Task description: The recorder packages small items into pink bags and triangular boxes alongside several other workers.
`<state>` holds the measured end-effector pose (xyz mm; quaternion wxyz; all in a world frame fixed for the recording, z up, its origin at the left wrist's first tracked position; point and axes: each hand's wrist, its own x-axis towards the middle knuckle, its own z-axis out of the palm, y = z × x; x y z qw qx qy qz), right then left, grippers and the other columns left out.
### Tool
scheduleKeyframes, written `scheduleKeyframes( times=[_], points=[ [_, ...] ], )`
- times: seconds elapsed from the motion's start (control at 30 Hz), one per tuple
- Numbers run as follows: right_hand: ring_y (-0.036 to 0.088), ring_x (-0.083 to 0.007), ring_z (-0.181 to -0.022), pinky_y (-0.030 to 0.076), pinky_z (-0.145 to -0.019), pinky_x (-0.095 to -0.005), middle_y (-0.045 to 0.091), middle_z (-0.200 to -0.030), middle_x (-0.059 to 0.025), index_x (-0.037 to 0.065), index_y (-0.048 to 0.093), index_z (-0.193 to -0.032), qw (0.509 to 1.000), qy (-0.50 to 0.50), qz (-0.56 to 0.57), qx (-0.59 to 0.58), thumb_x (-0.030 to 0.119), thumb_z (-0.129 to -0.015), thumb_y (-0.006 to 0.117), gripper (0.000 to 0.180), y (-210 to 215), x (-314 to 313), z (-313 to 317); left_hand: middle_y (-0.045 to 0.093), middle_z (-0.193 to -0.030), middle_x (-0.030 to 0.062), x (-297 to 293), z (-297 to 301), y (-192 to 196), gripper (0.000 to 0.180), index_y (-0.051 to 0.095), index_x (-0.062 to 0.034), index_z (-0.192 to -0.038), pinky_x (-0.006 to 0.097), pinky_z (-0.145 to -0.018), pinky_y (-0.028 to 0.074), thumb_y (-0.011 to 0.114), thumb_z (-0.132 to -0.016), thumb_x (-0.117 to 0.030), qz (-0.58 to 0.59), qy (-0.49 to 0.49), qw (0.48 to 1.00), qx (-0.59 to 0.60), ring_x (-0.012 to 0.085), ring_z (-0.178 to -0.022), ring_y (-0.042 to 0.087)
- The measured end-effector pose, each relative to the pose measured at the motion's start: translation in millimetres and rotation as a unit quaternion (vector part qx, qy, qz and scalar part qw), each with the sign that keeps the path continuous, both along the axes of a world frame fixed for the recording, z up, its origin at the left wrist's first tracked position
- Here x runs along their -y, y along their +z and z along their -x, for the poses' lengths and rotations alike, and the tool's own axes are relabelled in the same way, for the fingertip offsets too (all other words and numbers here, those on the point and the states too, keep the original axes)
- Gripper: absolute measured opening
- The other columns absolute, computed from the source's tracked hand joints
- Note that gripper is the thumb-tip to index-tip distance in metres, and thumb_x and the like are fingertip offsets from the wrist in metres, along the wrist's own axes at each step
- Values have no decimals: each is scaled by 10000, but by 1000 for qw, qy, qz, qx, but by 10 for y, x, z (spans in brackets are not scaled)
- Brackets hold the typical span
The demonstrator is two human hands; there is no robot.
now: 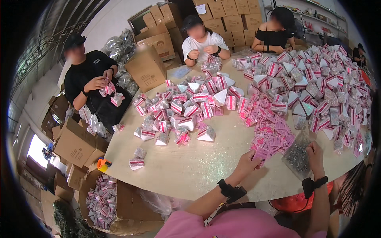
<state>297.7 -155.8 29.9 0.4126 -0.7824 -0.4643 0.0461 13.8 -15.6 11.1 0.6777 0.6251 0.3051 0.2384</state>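
My left hand (pixel 248 162) is closed on the edge of a small pink printed card (pixel 262 154), at the near side of a heap of similar pink cards (pixel 273 133). To its right lies a shallow clear tray (pixel 288 162) of small metal pieces, perhaps hooks or rings. At the tray's right side is my right hand (pixel 315 154), its fingers curled together; whatever they pinch is too small to make out. Beyond the cards, white-and-silver glittery wedge-shaped pieces with pink labels (pixel 317 85) are piled high, and a second pile (pixel 186 107) spreads across the middle of the table.
Three people (pixel 89 81) work around the table's far side, one of them holding labelled pieces. An orange tape dispenser (pixel 104 164) sits at the left edge. Below it, an open carton (pixel 131 198) holds more wedges. Stacked cartons (pixel 234 23) stand behind.
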Motion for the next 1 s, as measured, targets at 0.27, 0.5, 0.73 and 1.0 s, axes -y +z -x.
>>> scheduleKeyframes(
  times=[0.27, 0.5, 0.73, 1.0],
  points=[
    [457, -158, -528, 372, -491, -304, 453, -628, -85, 10, 456, -773, 994, 9, -20, -105, 75, -846, 472, 99, 27, 104, 198, 606, -782, 3, 167, 28, 84, 135, 564, -53, -939, 220, -585, 434, 551, -875, -171, -10, -17, 1000, -6, 78, -663, 564],
    [431, -99, -456, 344, -413, -251, 473, -618, -33, 33, 474, -811, 964, 49, -89, -245, 10, -830, 450, 39, -13, 164, 474, 609, -788, 10, 276, 64, 58, 137, 566, -52, -929, 221, -598, 439, 558, -876, -178, -4, -32, 999, -24, 78, -682, 568],
    [548, -124, -471, 455, -420, -245, 587, -676, -92, -5, 542, -912, 886, 74, -70, -453, -31, -821, 464, 122, 46, 173, 782, 612, -791, 17, 290, 108, 98, 149, 558, -39, -908, 225, -612, 452, 561, -874, -184, -28, -35, 999, -29, 84, -693, 573],
    [584, -178, -498, 519, -474, -288, 612, -704, -122, -18, 523, -929, 809, 97, -106, -570, 1, -851, 514, 81, 94, 187, 1078, 607, -784, 12, 340, 119, 217, 140, 557, -42, -933, 233, -615, 446, 550, -886, -174, -14, -42, 999, -4, 83, -686, 566]
  ],
)
